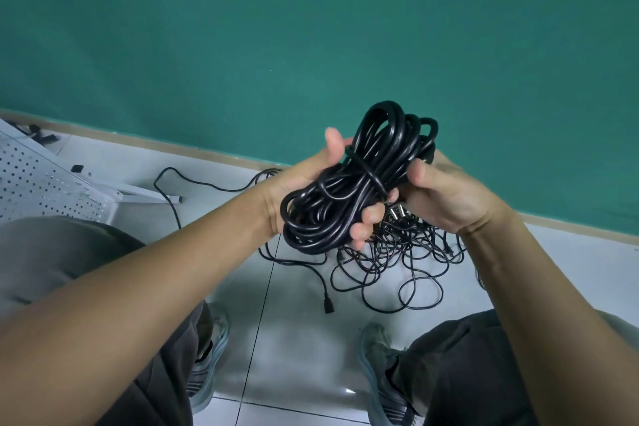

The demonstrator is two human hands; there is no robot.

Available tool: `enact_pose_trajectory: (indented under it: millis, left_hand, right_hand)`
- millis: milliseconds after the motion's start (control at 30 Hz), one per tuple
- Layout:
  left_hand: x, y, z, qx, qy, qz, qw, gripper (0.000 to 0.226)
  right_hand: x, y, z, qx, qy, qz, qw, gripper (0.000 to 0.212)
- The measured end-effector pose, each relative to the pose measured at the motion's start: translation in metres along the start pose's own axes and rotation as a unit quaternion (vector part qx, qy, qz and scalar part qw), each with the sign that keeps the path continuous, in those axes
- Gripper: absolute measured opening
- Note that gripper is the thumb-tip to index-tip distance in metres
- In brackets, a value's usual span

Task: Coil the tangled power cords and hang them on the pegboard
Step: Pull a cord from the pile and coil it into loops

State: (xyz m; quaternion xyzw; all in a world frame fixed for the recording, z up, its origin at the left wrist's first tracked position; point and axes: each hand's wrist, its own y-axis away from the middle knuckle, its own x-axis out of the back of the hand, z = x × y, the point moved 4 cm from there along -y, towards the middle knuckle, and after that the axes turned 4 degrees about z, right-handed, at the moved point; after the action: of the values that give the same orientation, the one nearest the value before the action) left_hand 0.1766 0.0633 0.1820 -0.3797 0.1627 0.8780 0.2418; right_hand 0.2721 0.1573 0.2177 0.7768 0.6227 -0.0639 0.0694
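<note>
Teal-green wall (pixel 276 28) fills upper field, matte, evenly lit. Tan baseboard (pixel 214 153) runs along its foot, slanting down to the right. Below baseboard: pale glossy floor tiles (pixel 304 349), dark grout lines, soft reflections.

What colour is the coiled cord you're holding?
Black, all over: the coiled cord shows best in the head view, against the green wall.

head view, looking down, close
</note>
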Motion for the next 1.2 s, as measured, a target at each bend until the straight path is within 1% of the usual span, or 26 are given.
enact_pose_trajectory:
  millis: [33,100,133,200,233,267,367,433,500,533,567,633,667,700,767,800,833,867,933,1000,1033,1067,1167,1200]
  left_hand:
    - [-0.006,-0.001,0.005,-0.008,-0.016,-0.013,1.0,0.077]
    - [-0.005,0.001,0.011,0.013,-0.048,0.044,0.998,0.081]
    - [-0.003,0.002,0.013,0.023,-0.074,0.068,0.995,0.088]
    - [0.006,0.005,0.018,0.018,-0.145,0.144,0.979,0.1]
    - [0.007,0.006,0.022,0.008,-0.185,0.18,0.966,0.101]
    - [0.009,0.006,0.023,0.006,-0.219,0.206,0.954,0.099]
    - [0.012,0.007,0.024,0.008,-0.313,0.282,0.907,0.082]
    - [0.011,0.005,0.024,-0.001,-0.335,0.315,0.888,0.059]
    - [0.011,0.003,0.024,-0.014,-0.331,0.325,0.886,0.037]
    - [0.012,0.003,0.023,-0.021,-0.326,0.326,0.887,0.03]
    - [0.012,0.002,0.023,-0.028,-0.318,0.325,0.89,0.026]
    - [0.011,0.002,0.025,-0.053,-0.298,0.318,0.899,0.02]
    - [0.01,0.003,0.026,-0.067,-0.284,0.31,0.905,0.023]
    - [0.01,0.003,0.027,-0.079,-0.266,0.307,0.91,0.039]
    - [0.011,0.002,0.029,-0.091,-0.222,0.319,0.917,0.097]
    - [0.012,0.003,0.03,-0.1,-0.21,0.325,0.917,0.118]
    - [0.013,0.003,0.03,-0.111,-0.208,0.325,0.916,0.127]
    - [0.013,0.003,0.03,-0.121,-0.211,0.323,0.915,0.13]
    - [0.012,0.003,0.031,-0.135,-0.208,0.318,0.915,0.129]
    - [0.013,0.003,0.031,-0.144,-0.198,0.308,0.92,0.124]
    - [0.013,0.003,0.031,-0.148,-0.195,0.304,0.921,0.119]
    - [0.013,0.003,0.031,-0.154,-0.196,0.301,0.92,0.114]
    - [0.012,0.002,0.03,-0.164,-0.202,0.304,0.917,0.109]
    - [0.012,0.002,0.03,-0.166,-0.201,0.305,0.916,0.107]
  right_hand:
    - [-0.002,-0.001,0.0,-0.009,0.005,0.016,1.0,0.076]
    - [-0.007,0.001,-0.003,-0.019,0.022,0.036,0.999,0.05]
    - [-0.006,0.001,-0.004,-0.028,0.038,0.047,0.998,0.048]
    - [-0.002,0.0,-0.004,-0.044,0.073,0.067,0.994,0.064]
    - [-0.001,0.0,-0.005,-0.043,0.098,0.086,0.991,0.066]
    - [0.0,0.0,-0.005,-0.045,0.125,0.107,0.985,0.064]
    - [0.0,0.001,-0.003,-0.078,0.19,0.165,0.965,0.06]
    - [0.007,0.003,0.0,-0.101,0.197,0.188,0.957,0.063]
    - [0.008,0.005,-0.001,-0.109,0.19,0.17,0.961,0.072]
    - [0.007,0.006,-0.003,-0.108,0.176,0.159,0.966,0.076]
    - [0.008,0.007,-0.004,-0.104,0.157,0.153,0.97,0.075]
    - [0.011,0.009,-0.007,-0.091,0.119,0.151,0.977,0.066]
    - [0.013,0.009,-0.007,-0.085,0.107,0.148,0.979,0.064]
    - [0.015,0.009,-0.007,-0.083,0.102,0.147,0.98,0.064]
    - [0.016,0.008,-0.005,-0.08,0.111,0.152,0.979,0.07]
    - [0.016,0.007,-0.005,-0.08,0.118,0.158,0.977,0.074]
    - [0.016,0.006,-0.004,-0.078,0.123,0.164,0.976,0.077]
    - [0.016,0.005,-0.004,-0.075,0.131,0.172,0.973,0.078]
    - [0.015,0.004,-0.004,-0.067,0.147,0.179,0.97,0.077]
    - [0.014,0.005,-0.006,-0.055,0.149,0.179,0.971,0.063]
    - [0.015,0.005,-0.006,-0.058,0.151,0.181,0.97,0.054]
    - [0.015,0.006,-0.007,-0.064,0.153,0.183,0.969,0.05]
    - [0.013,0.008,-0.008,-0.077,0.155,0.181,0.968,0.052]
    - [0.012,0.008,-0.008,-0.076,0.159,0.182,0.967,0.045]
